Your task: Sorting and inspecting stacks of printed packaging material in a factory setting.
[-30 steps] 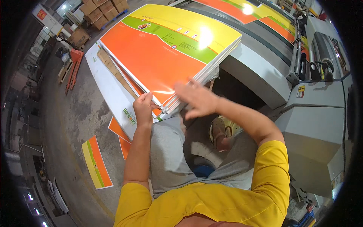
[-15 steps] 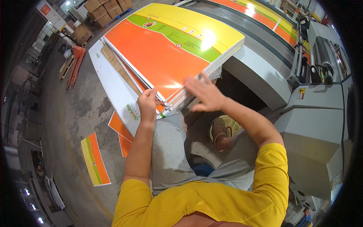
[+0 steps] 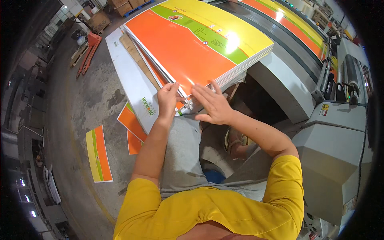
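A thick stack of printed sheets (image 3: 182,52), orange, green and yellow on top, lies in front of me. My left hand (image 3: 168,98) is closed at the stack's near left corner, thumb and fingers pinching sheet edges there. Just to its right, my right hand (image 3: 214,105) has its fingers stretched out, with the fingertips at the stack's near edge and the thumb apart. The sheet edges between the two hands look slightly uneven. Beneath the stack, a larger white board (image 3: 124,68) with green lettering sticks out on the left, and a brown cardboard strip (image 3: 138,58) lies on it.
Large grey machinery (image 3: 328,148) stands at the right, with more printed sheeting (image 3: 276,18) on its bed. Loose printed sheets (image 3: 99,154) lie on the floor at the left. Farther back are an orange pallet jack (image 3: 89,54) and cardboard boxes (image 3: 124,7).
My right hand, blurred by motion before, now shows sharply with its fingertips at the stack's near edge. My left hand stays at the corner. The whole view has shifted a little.
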A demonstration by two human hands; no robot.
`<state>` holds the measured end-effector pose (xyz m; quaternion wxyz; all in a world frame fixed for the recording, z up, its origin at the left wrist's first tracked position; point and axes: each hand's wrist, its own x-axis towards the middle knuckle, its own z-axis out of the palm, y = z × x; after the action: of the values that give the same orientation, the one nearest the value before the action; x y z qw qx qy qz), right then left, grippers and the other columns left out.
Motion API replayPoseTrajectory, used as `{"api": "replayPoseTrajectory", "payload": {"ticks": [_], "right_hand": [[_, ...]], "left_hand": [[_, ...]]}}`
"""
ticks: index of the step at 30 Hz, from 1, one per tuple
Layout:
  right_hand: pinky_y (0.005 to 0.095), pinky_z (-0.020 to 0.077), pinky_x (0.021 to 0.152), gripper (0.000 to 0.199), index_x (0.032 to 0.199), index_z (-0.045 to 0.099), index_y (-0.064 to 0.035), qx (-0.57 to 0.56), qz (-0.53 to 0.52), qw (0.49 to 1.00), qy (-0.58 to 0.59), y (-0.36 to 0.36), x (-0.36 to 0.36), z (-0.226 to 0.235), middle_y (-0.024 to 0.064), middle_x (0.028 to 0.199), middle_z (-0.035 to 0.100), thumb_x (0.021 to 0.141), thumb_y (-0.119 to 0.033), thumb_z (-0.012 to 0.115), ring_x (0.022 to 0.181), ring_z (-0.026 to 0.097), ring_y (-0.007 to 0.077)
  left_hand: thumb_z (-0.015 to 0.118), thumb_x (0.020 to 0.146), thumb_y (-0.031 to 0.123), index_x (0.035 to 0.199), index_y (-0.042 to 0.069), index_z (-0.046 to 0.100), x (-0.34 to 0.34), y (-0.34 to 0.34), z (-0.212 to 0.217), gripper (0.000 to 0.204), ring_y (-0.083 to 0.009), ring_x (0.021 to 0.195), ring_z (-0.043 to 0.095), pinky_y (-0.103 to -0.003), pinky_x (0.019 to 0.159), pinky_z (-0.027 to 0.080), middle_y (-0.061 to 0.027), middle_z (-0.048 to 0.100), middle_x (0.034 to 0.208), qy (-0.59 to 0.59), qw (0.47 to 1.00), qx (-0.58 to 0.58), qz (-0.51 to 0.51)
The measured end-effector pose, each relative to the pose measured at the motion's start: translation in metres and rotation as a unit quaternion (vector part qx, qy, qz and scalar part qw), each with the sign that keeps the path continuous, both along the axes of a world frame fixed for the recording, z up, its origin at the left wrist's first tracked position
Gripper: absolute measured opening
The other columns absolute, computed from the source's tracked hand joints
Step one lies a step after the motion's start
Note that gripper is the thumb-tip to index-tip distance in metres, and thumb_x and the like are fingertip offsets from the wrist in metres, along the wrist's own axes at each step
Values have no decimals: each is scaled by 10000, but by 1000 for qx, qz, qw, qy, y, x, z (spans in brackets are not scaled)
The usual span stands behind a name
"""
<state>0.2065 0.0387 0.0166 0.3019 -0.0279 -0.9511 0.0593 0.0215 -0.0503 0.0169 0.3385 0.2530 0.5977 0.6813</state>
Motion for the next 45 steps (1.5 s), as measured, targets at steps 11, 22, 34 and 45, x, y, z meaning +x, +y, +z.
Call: {"api": "replayPoseTrajectory", "payload": {"ticks": [11,22,34,45], "right_hand": [[455,391,923,505,1173,524,-38,-52,27,995,79,-21,-4,34,119,1134,564,751,-274,670,1058,529,298],[374,466,694,336,793,680,-75,-96,-123,988,-7,-5,-58,37,93,814,614,717,-398,628,810,569,253],[398,514,621,285,731,684,-44,-477,-119,861,-130,18,-70,60,159,744,656,746,-317,605,736,647,304],[361,470,526,178,788,570,-98,7,-81,991,103,4,-69,55,53,746,518,658,-171,667,704,571,226]], "left_hand": [[393,954,475,1159,-92,479,6,-9,14,610,-194,745,635,-288,629,558,-167,605,902,-58,995,70,-41],[426,966,173,1351,-71,301,-3,-11,-4,473,-120,728,575,-231,620,481,-82,554,830,-35,989,143,-24],[503,915,110,1007,-10,532,2,-6,2,154,-126,674,609,-285,652,561,-52,602,799,-79,991,85,-60],[425,892,60,974,-8,550,-1,-4,-3,164,-170,701,621,-308,670,537,-83,616,824,-96,993,64,-9]]}}
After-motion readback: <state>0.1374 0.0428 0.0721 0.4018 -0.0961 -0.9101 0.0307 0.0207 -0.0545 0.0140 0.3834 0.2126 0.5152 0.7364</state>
